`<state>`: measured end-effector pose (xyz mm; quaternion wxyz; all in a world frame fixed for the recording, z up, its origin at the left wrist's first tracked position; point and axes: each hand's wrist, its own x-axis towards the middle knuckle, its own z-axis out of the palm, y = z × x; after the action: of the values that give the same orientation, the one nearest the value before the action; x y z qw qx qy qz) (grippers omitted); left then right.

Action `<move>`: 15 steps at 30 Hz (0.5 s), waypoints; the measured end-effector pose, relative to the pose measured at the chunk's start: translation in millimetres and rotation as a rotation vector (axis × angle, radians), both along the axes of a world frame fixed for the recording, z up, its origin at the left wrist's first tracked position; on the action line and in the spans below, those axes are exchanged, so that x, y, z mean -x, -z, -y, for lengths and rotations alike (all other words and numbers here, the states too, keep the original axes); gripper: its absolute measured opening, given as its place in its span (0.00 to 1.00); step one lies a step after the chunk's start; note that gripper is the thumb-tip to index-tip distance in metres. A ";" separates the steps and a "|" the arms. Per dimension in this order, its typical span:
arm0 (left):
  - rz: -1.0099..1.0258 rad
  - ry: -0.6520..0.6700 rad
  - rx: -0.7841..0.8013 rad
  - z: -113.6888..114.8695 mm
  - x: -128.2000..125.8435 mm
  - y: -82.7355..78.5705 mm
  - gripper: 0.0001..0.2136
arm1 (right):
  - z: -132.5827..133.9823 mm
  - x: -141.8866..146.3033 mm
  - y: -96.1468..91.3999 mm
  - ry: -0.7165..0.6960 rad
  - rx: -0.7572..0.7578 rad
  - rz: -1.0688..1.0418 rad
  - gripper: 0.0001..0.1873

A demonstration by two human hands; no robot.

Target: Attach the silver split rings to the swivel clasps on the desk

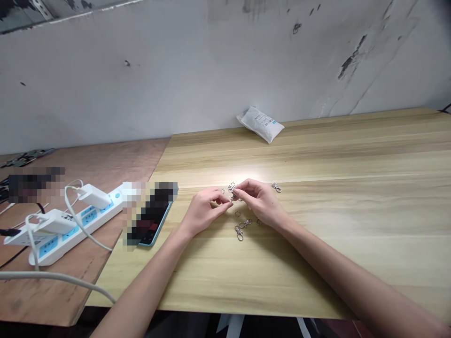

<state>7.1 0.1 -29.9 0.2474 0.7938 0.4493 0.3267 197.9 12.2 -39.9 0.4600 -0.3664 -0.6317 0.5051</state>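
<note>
My left hand (207, 206) is closed in a pinch, thumb against fingertips, on a small metal ring (231, 200). Close beside it, my right hand (260, 199) pinches a small metal piece that its fingers mostly cover; its kind cannot be made out. The fingertips of both hands almost meet just above the table. Nearer to me lie a loose ring (237, 214) and two silver swivel clasps, one clasp (245, 224) behind the other clasp (239, 233). More metal pieces (231, 187) lie behind the fingertips, partly hidden. Right of my right hand is another swivel clasp (276, 188).
A phone (155, 216), partly blurred, lies left of my left hand on the wooden tabletop (334, 188). Farther left, a white power strip (84, 223) with chargers and cables rests on a brown surface. A white plastic packet (260, 123) lies by the wall.
</note>
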 end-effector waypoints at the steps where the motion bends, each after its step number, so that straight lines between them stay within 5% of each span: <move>1: 0.009 0.001 -0.006 -0.2 0.3 0.1 0.06 | 0.0 -0.2 0.1 0.007 0.002 0.003 0.12; 15: 0.142 -0.009 0.011 0.8 -0.6 -4.2 0.06 | 0.3 -2.9 -3.4 0.044 0.065 0.078 0.13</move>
<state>7.7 -0.7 -25.8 0.2815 0.7652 0.4362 0.3807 200.8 11.9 -36.5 0.4338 -0.4143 -0.6243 0.5004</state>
